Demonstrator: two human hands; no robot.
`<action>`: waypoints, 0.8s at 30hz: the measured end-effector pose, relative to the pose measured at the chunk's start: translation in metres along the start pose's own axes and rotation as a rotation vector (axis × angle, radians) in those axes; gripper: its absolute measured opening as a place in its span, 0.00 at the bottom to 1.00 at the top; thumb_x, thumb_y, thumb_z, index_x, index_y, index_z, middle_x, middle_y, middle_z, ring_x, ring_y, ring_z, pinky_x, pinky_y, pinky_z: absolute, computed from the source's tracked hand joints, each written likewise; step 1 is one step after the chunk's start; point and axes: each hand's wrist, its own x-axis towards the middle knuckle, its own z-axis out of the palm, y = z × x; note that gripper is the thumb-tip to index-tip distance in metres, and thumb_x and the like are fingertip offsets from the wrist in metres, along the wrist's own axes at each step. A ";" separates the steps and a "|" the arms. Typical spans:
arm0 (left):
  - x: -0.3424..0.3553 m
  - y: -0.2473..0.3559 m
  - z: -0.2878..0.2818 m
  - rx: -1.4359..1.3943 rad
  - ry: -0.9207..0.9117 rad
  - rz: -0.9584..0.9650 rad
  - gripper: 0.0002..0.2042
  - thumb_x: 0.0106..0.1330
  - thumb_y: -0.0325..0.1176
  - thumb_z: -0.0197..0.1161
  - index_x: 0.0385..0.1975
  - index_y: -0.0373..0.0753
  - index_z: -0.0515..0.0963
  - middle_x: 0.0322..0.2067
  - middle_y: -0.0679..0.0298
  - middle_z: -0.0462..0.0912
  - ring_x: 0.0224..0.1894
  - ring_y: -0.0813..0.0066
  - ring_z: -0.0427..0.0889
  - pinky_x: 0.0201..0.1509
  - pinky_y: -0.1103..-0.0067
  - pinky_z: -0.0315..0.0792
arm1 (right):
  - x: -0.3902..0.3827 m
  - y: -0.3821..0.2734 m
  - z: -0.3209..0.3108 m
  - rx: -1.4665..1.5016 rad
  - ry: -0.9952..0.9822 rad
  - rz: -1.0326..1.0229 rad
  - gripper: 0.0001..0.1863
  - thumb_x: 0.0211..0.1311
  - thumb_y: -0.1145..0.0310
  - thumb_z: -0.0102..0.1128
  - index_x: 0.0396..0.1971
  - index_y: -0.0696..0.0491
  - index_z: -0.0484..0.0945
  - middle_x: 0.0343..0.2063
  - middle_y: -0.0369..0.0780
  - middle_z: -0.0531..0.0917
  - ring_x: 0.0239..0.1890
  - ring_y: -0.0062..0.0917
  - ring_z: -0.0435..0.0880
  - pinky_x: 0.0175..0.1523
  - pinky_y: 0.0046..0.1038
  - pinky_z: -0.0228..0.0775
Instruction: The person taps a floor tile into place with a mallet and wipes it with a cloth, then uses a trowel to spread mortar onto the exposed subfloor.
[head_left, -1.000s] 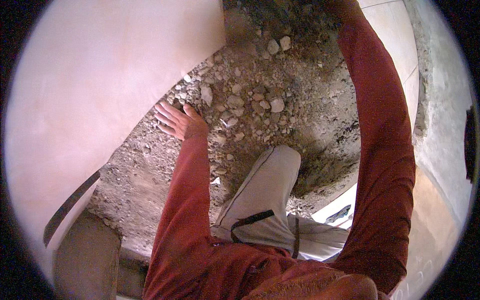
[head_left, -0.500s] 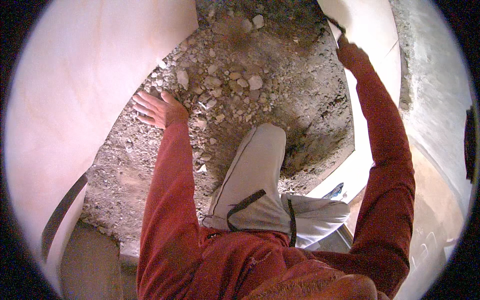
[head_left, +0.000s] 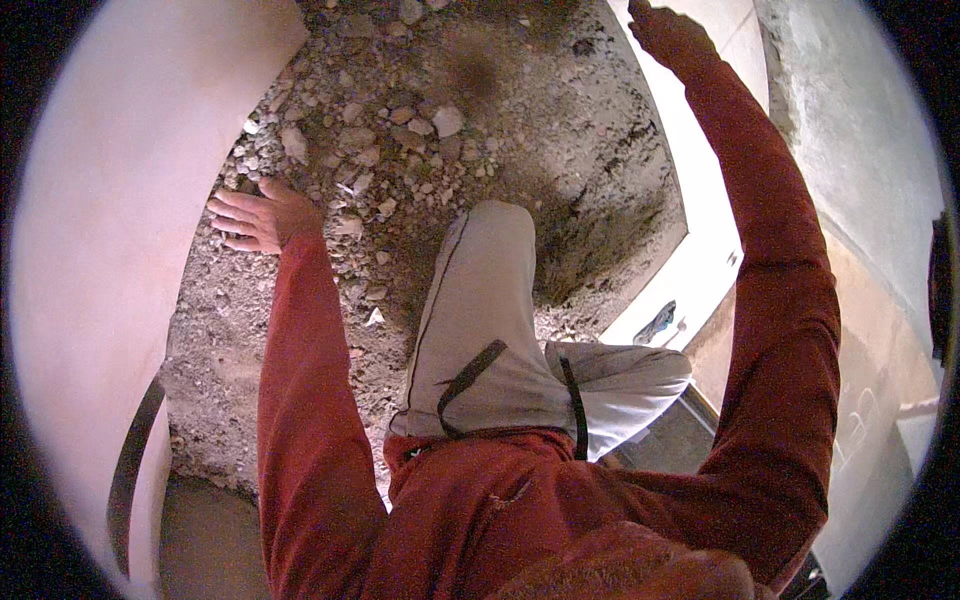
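Note:
My left hand [head_left: 255, 217] rests with its fingers spread on the gravel [head_left: 365, 150], close to the edge of the pale panel on the left. My right hand [head_left: 672, 38] is stretched far forward at the top edge of the view, over the white strip [head_left: 680, 160] on the right. Its fingers are closed round the handle of a thin dark tool; the rest of that tool lies outside the picture, so its kind cannot be told. Lumps of stone [head_left: 447, 122] lie among the rubble between my two hands.
A large pale panel [head_left: 110, 180] curves along the left. My bent knee in grey trousers [head_left: 490, 270] stands on the rubble. On the right are a grey wall [head_left: 860, 110] and a small dark-blue object [head_left: 657, 322] on the white strip. A dark band [head_left: 135, 470] marks the lower left.
My right hand has moved forward to the top edge, taking the tool's far end out of view. The view has shifted; my left hand stays spread on the gravel.

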 end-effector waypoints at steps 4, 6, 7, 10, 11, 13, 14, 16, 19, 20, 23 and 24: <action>-0.001 -0.001 0.004 0.014 -0.006 -0.004 0.36 0.72 0.53 0.48 0.73 0.37 0.53 0.75 0.52 0.48 0.77 0.52 0.47 0.74 0.49 0.44 | -0.111 0.010 0.060 0.049 -0.212 0.118 0.23 0.72 0.56 0.50 0.58 0.53 0.62 0.26 0.48 0.85 0.24 0.45 0.86 0.29 0.49 0.80; -0.003 0.000 0.004 0.000 -0.008 -0.004 0.36 0.72 0.53 0.48 0.73 0.37 0.53 0.75 0.52 0.48 0.77 0.52 0.46 0.74 0.49 0.43 | -0.152 -0.002 0.074 0.124 -0.380 0.316 0.21 0.72 0.59 0.50 0.57 0.54 0.62 0.29 0.49 0.86 0.30 0.45 0.87 0.35 0.46 0.80; -0.002 0.001 0.002 -0.005 -0.005 -0.009 0.36 0.72 0.53 0.48 0.73 0.37 0.53 0.75 0.52 0.48 0.77 0.52 0.46 0.74 0.49 0.43 | -0.160 -0.001 0.076 0.137 -0.478 0.365 0.21 0.71 0.60 0.51 0.57 0.55 0.62 0.30 0.50 0.86 0.31 0.47 0.87 0.36 0.47 0.80; -0.002 0.002 0.003 -0.033 -0.027 -0.032 0.36 0.72 0.53 0.49 0.73 0.37 0.52 0.75 0.52 0.48 0.77 0.52 0.46 0.74 0.49 0.42 | -0.223 0.009 0.084 0.035 -0.491 0.301 0.19 0.69 0.57 0.54 0.53 0.51 0.66 0.31 0.51 0.86 0.34 0.49 0.87 0.40 0.50 0.79; 0.000 0.000 0.004 -0.019 -0.027 -0.026 0.36 0.72 0.53 0.49 0.73 0.37 0.52 0.76 0.53 0.47 0.77 0.52 0.46 0.75 0.50 0.41 | -0.223 0.001 0.073 0.099 -0.599 0.409 0.19 0.70 0.56 0.53 0.52 0.50 0.67 0.33 0.52 0.86 0.37 0.48 0.87 0.42 0.53 0.78; -0.002 -0.005 0.003 0.010 -0.032 -0.012 0.36 0.72 0.52 0.49 0.74 0.37 0.52 0.76 0.53 0.47 0.77 0.52 0.45 0.75 0.51 0.40 | -0.223 -0.008 0.069 0.288 -0.546 0.495 0.20 0.71 0.53 0.52 0.52 0.52 0.66 0.35 0.53 0.85 0.39 0.51 0.85 0.44 0.54 0.77; -0.002 -0.003 0.003 -0.002 -0.062 -0.041 0.36 0.72 0.52 0.49 0.74 0.38 0.51 0.76 0.53 0.45 0.78 0.52 0.43 0.75 0.51 0.40 | -0.216 -0.013 0.069 0.436 -0.429 0.493 0.20 0.72 0.52 0.49 0.51 0.51 0.65 0.34 0.55 0.85 0.39 0.55 0.85 0.44 0.55 0.76; -0.003 -0.008 0.006 0.009 -0.042 -0.032 0.36 0.72 0.51 0.49 0.74 0.38 0.50 0.76 0.53 0.43 0.78 0.52 0.42 0.76 0.51 0.39 | -0.173 -0.030 0.063 0.650 -0.226 0.483 0.19 0.73 0.50 0.46 0.50 0.50 0.64 0.34 0.59 0.84 0.40 0.60 0.82 0.45 0.57 0.75; 0.001 0.005 -0.007 -0.013 -0.098 -0.030 0.36 0.73 0.51 0.48 0.74 0.38 0.47 0.77 0.53 0.41 0.78 0.52 0.40 0.76 0.52 0.38 | -0.095 -0.067 0.061 0.835 -0.051 0.544 0.22 0.72 0.51 0.51 0.53 0.54 0.67 0.43 0.59 0.81 0.44 0.59 0.81 0.43 0.52 0.72; 0.000 0.005 -0.008 0.000 -0.121 -0.027 0.36 0.73 0.51 0.47 0.75 0.38 0.47 0.77 0.52 0.40 0.78 0.51 0.40 0.77 0.52 0.37 | -0.068 -0.089 0.074 0.858 0.038 0.525 0.24 0.72 0.52 0.51 0.55 0.56 0.66 0.43 0.60 0.81 0.46 0.58 0.80 0.45 0.51 0.72; 0.004 0.011 0.001 0.021 -0.090 -0.016 0.35 0.75 0.50 0.45 0.75 0.38 0.45 0.77 0.52 0.40 0.78 0.51 0.39 0.77 0.53 0.36 | -0.014 -0.166 0.090 0.833 0.338 0.457 0.29 0.71 0.56 0.52 0.61 0.64 0.64 0.46 0.62 0.80 0.49 0.57 0.80 0.52 0.49 0.71; 0.002 0.003 0.003 0.055 -0.083 -0.008 0.35 0.75 0.50 0.45 0.75 0.38 0.45 0.77 0.52 0.40 0.78 0.52 0.39 0.77 0.53 0.36 | -0.008 -0.184 0.081 0.867 0.349 0.431 0.31 0.71 0.57 0.53 0.63 0.66 0.63 0.46 0.63 0.79 0.50 0.56 0.79 0.54 0.49 0.71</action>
